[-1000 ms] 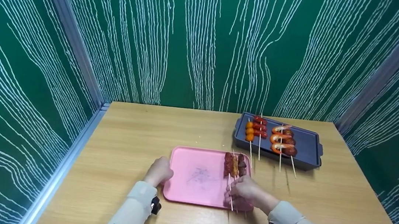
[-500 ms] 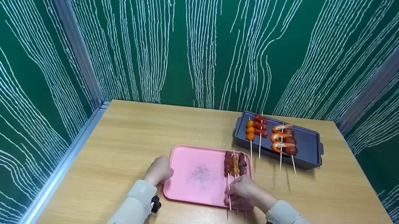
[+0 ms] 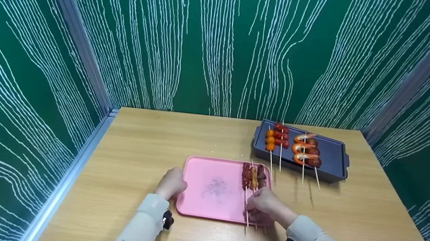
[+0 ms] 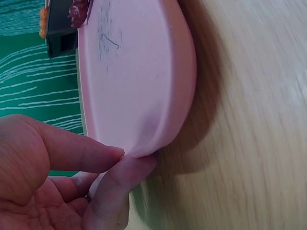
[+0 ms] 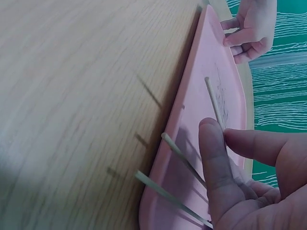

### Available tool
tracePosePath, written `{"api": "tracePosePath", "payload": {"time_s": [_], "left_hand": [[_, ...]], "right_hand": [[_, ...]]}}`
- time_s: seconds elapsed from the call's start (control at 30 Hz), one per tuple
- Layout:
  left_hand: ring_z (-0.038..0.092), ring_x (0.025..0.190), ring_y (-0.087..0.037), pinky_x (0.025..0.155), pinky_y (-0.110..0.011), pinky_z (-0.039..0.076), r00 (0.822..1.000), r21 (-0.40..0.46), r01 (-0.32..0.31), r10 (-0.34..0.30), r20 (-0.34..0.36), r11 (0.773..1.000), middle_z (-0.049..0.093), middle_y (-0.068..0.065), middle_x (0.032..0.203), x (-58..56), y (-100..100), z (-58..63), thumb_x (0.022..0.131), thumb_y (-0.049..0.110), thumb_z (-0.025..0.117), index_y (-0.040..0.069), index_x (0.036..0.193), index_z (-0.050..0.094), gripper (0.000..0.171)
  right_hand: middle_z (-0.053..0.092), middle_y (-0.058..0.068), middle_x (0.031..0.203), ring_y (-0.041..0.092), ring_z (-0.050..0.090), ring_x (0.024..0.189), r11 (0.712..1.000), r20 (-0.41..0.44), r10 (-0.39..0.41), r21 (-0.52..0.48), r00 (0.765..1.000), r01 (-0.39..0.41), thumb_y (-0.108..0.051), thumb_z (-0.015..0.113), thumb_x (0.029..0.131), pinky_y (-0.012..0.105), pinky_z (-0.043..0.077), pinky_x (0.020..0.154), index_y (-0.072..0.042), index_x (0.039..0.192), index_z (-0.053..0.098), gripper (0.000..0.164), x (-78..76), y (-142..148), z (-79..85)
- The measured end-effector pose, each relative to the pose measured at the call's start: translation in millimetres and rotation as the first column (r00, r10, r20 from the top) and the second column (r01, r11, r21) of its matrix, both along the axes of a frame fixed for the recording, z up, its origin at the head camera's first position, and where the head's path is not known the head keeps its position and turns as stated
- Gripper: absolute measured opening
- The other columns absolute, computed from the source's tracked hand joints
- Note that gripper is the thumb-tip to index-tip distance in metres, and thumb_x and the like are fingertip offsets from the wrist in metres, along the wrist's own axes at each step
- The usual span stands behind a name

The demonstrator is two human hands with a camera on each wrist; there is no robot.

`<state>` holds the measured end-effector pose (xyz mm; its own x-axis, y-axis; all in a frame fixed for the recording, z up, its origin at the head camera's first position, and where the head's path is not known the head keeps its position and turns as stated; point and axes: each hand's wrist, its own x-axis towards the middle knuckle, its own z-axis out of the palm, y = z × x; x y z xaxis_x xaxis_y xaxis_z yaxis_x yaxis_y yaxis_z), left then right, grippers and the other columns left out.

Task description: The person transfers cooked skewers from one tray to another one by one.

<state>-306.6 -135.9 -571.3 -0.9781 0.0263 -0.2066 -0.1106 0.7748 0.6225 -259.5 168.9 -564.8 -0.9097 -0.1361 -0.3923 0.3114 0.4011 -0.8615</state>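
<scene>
Pinches the left rim of a pink tray [image 3: 201, 175] between thumb and finger of the left hand [image 3: 171, 183]. Toward the tray's right end, pinches the thin stick [image 5: 214, 98] of a dark red skewer [image 3: 246, 175] between thumb and finger of the right hand [image 3: 266, 202]. Just right of it, side by side on the tray, a yellowish skewer [image 3: 253, 178] and a dark brown skewer [image 3: 261, 174], partly behind the hand. Farther back to the right, on the table [image 3: 141, 136], a grey pan [image 3: 332, 155] with an orange-ball skewer [image 3: 270, 140], a red skewer [image 3: 280, 135], a shrimp skewer [image 3: 300, 148] and a brown-ball skewer [image 3: 315, 161].
</scene>
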Motion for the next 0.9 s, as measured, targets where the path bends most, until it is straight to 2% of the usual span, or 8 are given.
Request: {"api": "tracePosePath", "payload": {"time_s": [0.07,0.2,0.37,0.63,0.9], "left_hand": [[0.053,0.051,-0.017,0.041,-0.025,0.041,1.000,-0.003,0.000,0.000,-0.002,1.000,0.051,-0.006,0.064,-0.4,0.1,0.4,0.079,-0.007,0.050,0.007,0.072,0.053,0.016],[0.053,0.048,-0.016,0.038,-0.024,0.041,1.000,-0.013,0.004,-0.004,0.003,1.000,0.052,-0.005,0.061,0.7,0.7,2.1,0.079,-0.007,0.049,0.008,0.068,0.053,0.018],[0.055,0.048,-0.016,0.037,-0.025,0.042,1.000,-0.030,0.010,-0.010,-0.020,0.999,0.055,-0.007,0.062,1.8,0.5,2.1,0.078,-0.006,0.050,0.005,0.070,0.056,0.015],[0.056,0.052,-0.018,0.042,-0.028,0.045,0.999,-0.038,0.011,-0.012,-0.036,0.999,0.058,-0.009,0.068,1.7,0.3,2.1,0.078,-0.005,0.051,0.004,0.074,0.058,0.013],[0.056,0.055,-0.019,0.046,-0.029,0.045,0.999,-0.032,0.020,-0.022,-0.048,0.999,0.057,-0.009,0.069,1.2,0.5,1.3,0.077,-0.005,0.051,0.005,0.073,0.057,0.013]], "right_hand": [[0.063,0.008,0.055,0.015,0.062,0.045,1.000,-0.003,0.002,0.007,1.000,-0.002,0.009,0.064,0.072,0.031,0.056,0.048,0.003,0.073,0.065,0.006,0.2,0.7,1.7],[0.064,0.009,0.056,0.016,0.063,0.047,0.999,-0.022,0.046,-0.008,0.999,-0.046,0.007,0.063,0.074,0.033,0.057,0.050,0.007,0.075,0.065,0.002,0.3,3.4,6.0],[0.067,0.014,0.059,0.018,0.065,0.050,0.996,-0.054,0.088,-0.017,0.995,-0.089,0.006,0.062,0.075,0.034,0.058,0.052,0.011,0.076,0.065,0.006,-1.4,7.1,16.4],[0.069,0.015,0.065,0.020,0.067,0.055,0.999,-0.057,0.045,0.026,0.997,-0.043,0.004,0.063,0.080,0.037,0.059,0.055,0.008,0.080,0.067,0.006,-7.4,10.5,43.8],[0.070,0.016,0.074,0.021,0.068,0.059,1.000,-0.036,0.017,-0.006,0.999,-0.017,0.005,0.064,0.083,0.038,0.060,0.059,0.012,0.095,0.067,0.015,-16.8,24.3,73.3]]}}
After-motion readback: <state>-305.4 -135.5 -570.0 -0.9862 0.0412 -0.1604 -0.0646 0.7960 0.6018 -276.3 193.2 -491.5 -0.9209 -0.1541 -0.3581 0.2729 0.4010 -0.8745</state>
